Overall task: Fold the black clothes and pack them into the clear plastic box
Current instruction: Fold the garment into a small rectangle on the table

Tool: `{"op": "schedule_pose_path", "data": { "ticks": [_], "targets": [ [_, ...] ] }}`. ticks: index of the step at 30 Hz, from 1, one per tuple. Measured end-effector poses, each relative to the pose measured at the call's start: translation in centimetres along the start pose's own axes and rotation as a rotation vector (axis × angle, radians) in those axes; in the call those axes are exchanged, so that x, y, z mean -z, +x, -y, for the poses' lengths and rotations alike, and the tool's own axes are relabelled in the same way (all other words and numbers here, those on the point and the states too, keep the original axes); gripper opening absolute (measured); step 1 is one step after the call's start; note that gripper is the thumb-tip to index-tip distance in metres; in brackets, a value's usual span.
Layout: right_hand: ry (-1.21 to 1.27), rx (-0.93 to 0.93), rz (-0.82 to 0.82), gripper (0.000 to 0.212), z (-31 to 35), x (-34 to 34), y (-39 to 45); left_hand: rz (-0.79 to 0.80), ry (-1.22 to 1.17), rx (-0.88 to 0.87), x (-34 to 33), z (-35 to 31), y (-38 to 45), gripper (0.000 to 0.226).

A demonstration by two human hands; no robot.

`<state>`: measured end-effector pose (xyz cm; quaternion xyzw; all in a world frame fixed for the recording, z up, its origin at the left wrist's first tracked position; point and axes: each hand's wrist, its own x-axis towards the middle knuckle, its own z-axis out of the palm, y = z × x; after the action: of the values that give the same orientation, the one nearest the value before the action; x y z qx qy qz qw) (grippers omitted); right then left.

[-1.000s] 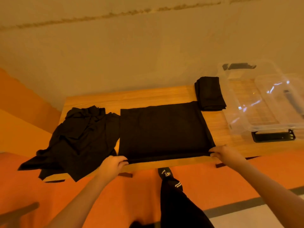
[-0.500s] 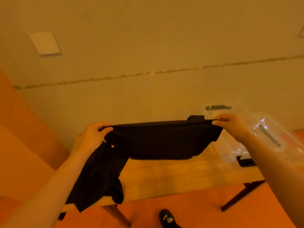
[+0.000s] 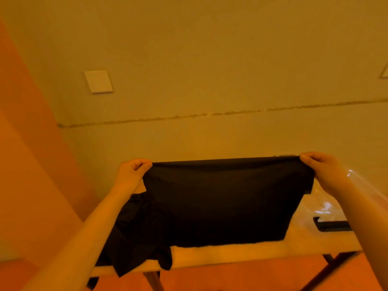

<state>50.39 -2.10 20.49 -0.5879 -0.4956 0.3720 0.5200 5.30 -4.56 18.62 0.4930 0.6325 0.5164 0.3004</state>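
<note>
A black garment (image 3: 220, 198) is held taut above the desk (image 3: 231, 255), its top corners pinched in the left hand (image 3: 131, 174) and right hand (image 3: 321, 171), its lower edge hanging near the desk's front edge.

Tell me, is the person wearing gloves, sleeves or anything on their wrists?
Nothing shows: the left hand and right hand are bare, without gloves, rings or a watch. Both forearms are uncovered to the picture's edge, so any sleeves end beyond view.
</note>
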Motion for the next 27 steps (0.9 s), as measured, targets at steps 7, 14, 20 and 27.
{"op": "schedule_pose_path", "data": {
  "ticks": [7, 14, 20, 27],
  "targets": [
    [-0.177, -0.144, 0.202, 0.028, -4.4, -3.4, 5.7, 0.08, 0.098, 0.184, -2.1, 4.8, 4.5, 0.02],
    [-0.644, -0.186, 0.429, 0.017, -16.8, -11.7, 20.0, 0.214, 0.342, 0.449, -9.3, 15.5, 14.3, 0.02],
    [-1.246, 0.027, 0.431, 0.045, -24.0, -18.6, 25.0, 0.113, 0.806, 0.188, -15.2, 22.5, 17.9, 0.028],
    [-1.229, 0.136, 0.645, 0.061, -28.4, -22.0, 18.2, 0.464, 1.101, 0.033, -22.6, 24.7, 12.0, 0.062]
  ]
}}
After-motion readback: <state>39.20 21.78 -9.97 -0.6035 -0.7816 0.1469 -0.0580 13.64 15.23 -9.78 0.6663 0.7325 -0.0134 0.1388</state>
